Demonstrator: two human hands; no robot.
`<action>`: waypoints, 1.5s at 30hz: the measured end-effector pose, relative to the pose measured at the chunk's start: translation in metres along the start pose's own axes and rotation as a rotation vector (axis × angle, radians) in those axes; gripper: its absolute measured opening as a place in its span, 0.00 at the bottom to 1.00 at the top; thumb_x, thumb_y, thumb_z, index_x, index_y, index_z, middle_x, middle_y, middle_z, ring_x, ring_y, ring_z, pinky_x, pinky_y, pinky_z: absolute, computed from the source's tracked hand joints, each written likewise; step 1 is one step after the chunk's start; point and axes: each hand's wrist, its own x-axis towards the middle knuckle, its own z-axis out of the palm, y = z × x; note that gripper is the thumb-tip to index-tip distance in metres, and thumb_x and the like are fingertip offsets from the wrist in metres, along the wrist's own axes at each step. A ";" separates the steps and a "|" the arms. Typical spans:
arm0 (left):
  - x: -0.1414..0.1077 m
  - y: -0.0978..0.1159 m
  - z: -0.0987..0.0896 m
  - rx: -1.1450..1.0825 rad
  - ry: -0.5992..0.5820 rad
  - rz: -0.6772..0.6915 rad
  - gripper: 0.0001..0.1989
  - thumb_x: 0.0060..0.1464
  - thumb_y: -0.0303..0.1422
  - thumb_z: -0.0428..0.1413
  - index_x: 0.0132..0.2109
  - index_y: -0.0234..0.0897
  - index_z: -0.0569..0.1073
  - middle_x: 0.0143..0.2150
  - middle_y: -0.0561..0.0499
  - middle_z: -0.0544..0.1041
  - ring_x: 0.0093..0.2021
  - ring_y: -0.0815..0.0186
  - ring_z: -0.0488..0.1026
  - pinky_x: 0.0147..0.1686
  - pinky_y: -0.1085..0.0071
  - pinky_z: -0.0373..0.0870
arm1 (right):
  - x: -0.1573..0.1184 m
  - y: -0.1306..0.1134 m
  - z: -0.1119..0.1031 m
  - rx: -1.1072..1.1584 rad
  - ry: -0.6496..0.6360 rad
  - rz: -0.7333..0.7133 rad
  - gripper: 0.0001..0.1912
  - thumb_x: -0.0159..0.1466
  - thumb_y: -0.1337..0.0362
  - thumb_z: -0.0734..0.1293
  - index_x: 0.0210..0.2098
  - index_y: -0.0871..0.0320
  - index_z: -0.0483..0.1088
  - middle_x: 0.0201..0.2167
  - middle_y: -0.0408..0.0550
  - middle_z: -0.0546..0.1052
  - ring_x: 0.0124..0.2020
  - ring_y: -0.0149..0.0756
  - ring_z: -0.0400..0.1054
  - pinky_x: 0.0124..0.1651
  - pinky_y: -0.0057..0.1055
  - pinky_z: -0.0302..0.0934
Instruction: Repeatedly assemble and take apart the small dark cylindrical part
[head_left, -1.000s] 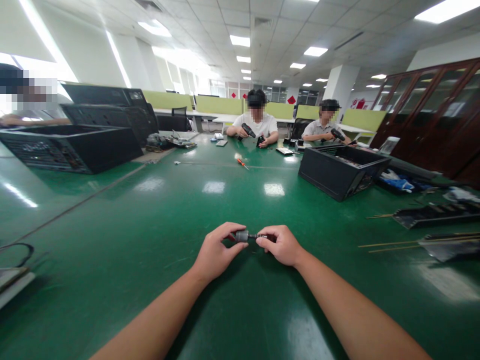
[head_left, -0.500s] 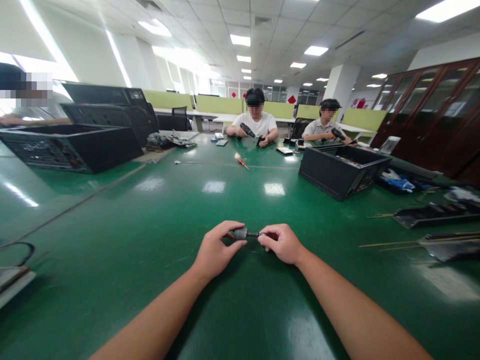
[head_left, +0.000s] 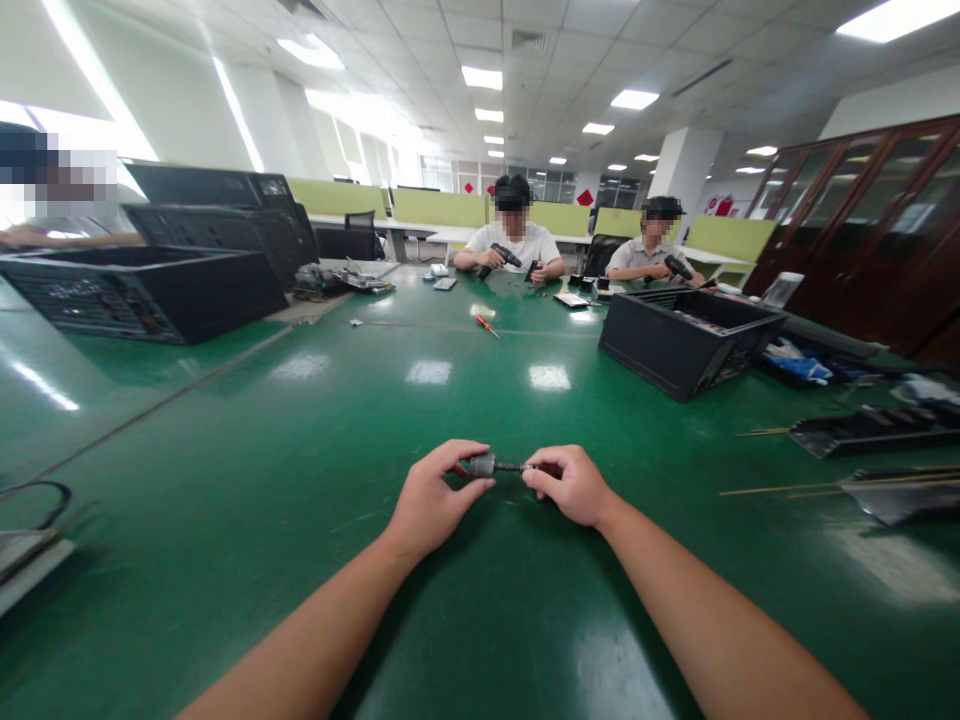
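Note:
Just above the green table, my left hand [head_left: 435, 490] grips a short grey cylinder [head_left: 482, 466] between thumb and fingers. A thin dark rod [head_left: 510, 468] runs from the cylinder's right end, in line with it. My right hand [head_left: 570, 484] pinches the far end of that rod, with thumb and fingertips closed over its tip. The exact kind of part is too small to tell. Both forearms reach in from the bottom corners.
An orange screwdriver [head_left: 487, 326] lies ahead on the green table [head_left: 315, 430]. Black computer cases [head_left: 652, 345] stand right and left. Dark trays with thin brass rods [head_left: 862, 435] lie at the right. Across the table, two people hold power drills [head_left: 507, 256]; another person sits at far left.
My right hand has shifted slightly right along the rod, baring a little more of it. My left hand stays nearly still. The person opposite has moved the drill slightly right.

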 end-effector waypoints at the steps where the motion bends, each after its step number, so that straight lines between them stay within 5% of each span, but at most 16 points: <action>1: 0.000 0.000 0.000 0.004 0.002 0.004 0.16 0.51 0.33 0.63 0.48 0.41 0.76 0.46 0.48 0.78 0.43 0.62 0.76 0.43 0.65 0.75 | 0.000 0.000 0.000 -0.004 0.000 -0.001 0.10 0.61 0.60 0.67 0.28 0.61 0.75 0.17 0.42 0.71 0.20 0.30 0.63 0.26 0.26 0.55; 45: 0.001 0.006 -0.002 0.007 0.013 -0.024 0.13 0.50 0.32 0.64 0.45 0.41 0.76 0.44 0.51 0.78 0.44 0.63 0.74 0.41 0.68 0.70 | 0.002 0.009 -0.008 0.093 0.005 0.033 0.09 0.58 0.61 0.68 0.27 0.61 0.75 0.17 0.42 0.72 0.19 0.30 0.64 0.26 0.26 0.56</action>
